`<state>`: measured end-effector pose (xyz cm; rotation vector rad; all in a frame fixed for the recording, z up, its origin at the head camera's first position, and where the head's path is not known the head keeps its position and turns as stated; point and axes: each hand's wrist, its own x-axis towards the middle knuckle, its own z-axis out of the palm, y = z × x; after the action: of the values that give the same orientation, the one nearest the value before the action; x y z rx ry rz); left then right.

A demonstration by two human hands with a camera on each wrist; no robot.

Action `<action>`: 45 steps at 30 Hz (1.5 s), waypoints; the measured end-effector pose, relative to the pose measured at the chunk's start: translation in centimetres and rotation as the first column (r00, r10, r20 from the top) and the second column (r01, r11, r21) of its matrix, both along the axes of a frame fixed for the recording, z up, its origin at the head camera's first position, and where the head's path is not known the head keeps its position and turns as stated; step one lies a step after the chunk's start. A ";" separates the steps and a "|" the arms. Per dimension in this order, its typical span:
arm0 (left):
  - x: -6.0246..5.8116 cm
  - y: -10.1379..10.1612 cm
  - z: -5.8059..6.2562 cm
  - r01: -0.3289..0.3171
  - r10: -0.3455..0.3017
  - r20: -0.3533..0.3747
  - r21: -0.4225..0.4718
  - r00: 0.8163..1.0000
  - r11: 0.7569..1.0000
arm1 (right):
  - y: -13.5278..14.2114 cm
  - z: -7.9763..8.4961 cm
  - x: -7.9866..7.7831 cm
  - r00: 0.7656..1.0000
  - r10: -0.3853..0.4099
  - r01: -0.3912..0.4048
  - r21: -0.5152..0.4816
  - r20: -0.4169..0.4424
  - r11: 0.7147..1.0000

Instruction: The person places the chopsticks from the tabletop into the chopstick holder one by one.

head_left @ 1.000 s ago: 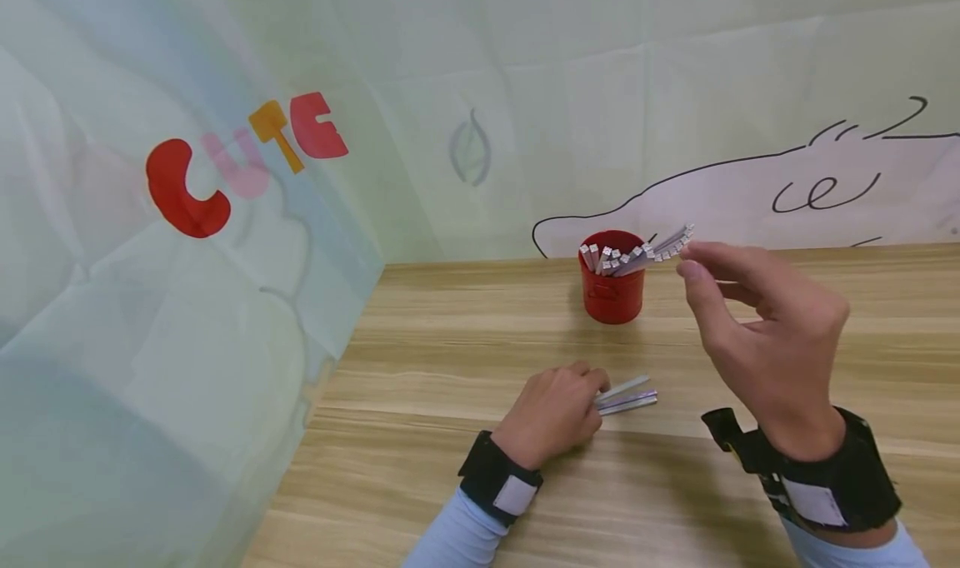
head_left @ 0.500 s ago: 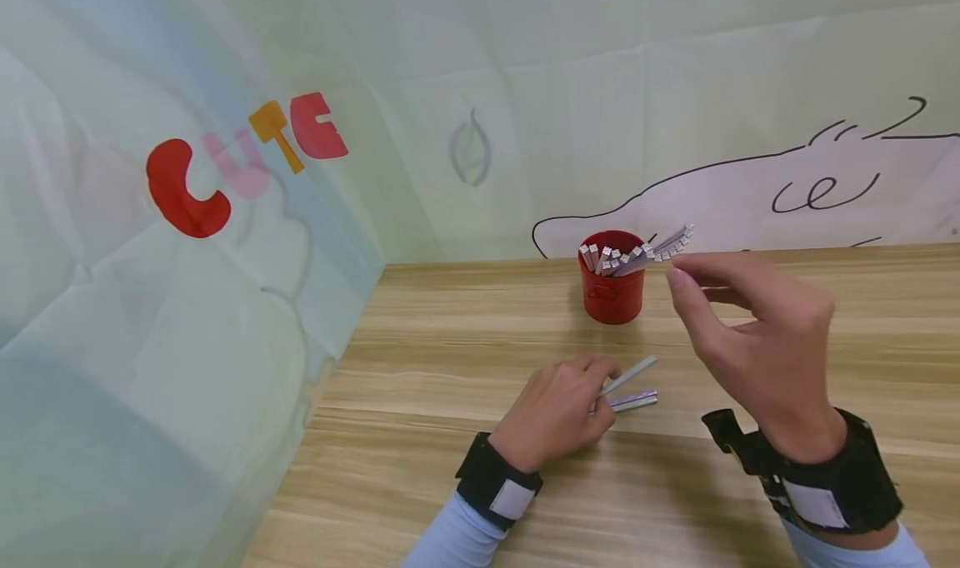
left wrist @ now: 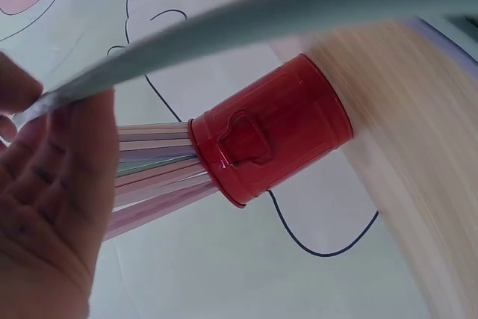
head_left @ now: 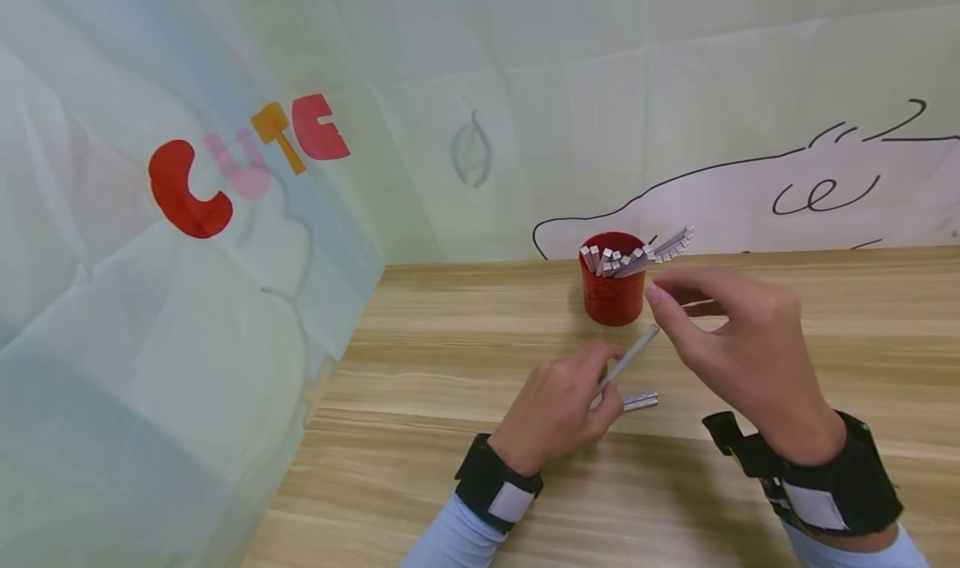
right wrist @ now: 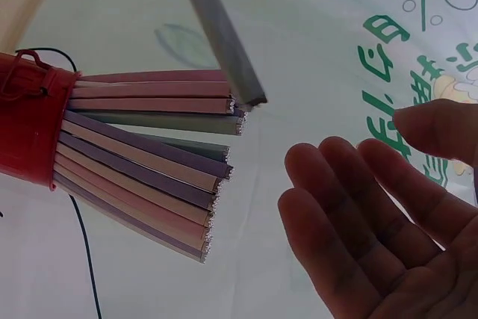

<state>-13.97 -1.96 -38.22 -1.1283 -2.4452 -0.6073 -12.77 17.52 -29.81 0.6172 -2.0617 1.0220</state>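
My left hand [head_left: 558, 403] pinches a thin, straight-edged grey-green stick [head_left: 632, 356] between thumb and fingertips. Its far end points up and to the right, towards my right hand [head_left: 738, 343]. In the right wrist view the tip of this stick [right wrist: 228, 42] is apart from the fingers of my right hand [right wrist: 373, 214], which are bent gently and hold nothing. Under my left hand, shiny silver and purple sticks [head_left: 640, 401] lie on the table, partly hidden. Behind both hands a red bucket [head_left: 613, 301] holds a fan of pastel sticks [right wrist: 149, 173] with whitish ends.
The bucket stands on the wood-grain table [head_left: 450, 326], close to its back edge. A printed cloth backdrop [head_left: 525, 93] rises behind the table and along the left side, with coloured letters and line drawings.
My left hand has drawn one stick away from the others on the table and tilted its end upward. My right hand has moved left and slightly down, closer to that end.
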 end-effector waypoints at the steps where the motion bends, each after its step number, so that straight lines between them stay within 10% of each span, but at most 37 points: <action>1: 0.0 0.0 0.1 0.004 -0.004 -0.008 0.019 1.000 1.000 | 0.0 -0.1 -0.1 1.000 -0.003 0.003 0.011 0.009 1.000; 23: 0.2 0.1 0.8 0.054 -0.028 -0.140 0.182 0.990 0.982 | -0.2 -1.3 -0.5 0.956 0.126 -0.179 0.186 0.265 0.966; 36: 0.1 0.3 0.8 0.030 -0.011 -0.122 0.157 0.993 0.987 | 0.1 0.1 0.3 0.996 0.085 -0.087 -0.075 -0.021 0.993; 45: 0.2 0.3 0.6 -0.047 0.057 -0.073 0.133 0.996 0.990 | 0.5 0.8 0.2 0.985 -0.013 -0.050 -0.355 -0.173 0.934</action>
<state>-13.75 -1.67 -37.66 -1.0136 -2.3250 -0.6852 -12.61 18.01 -29.03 0.5144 -1.6656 1.2708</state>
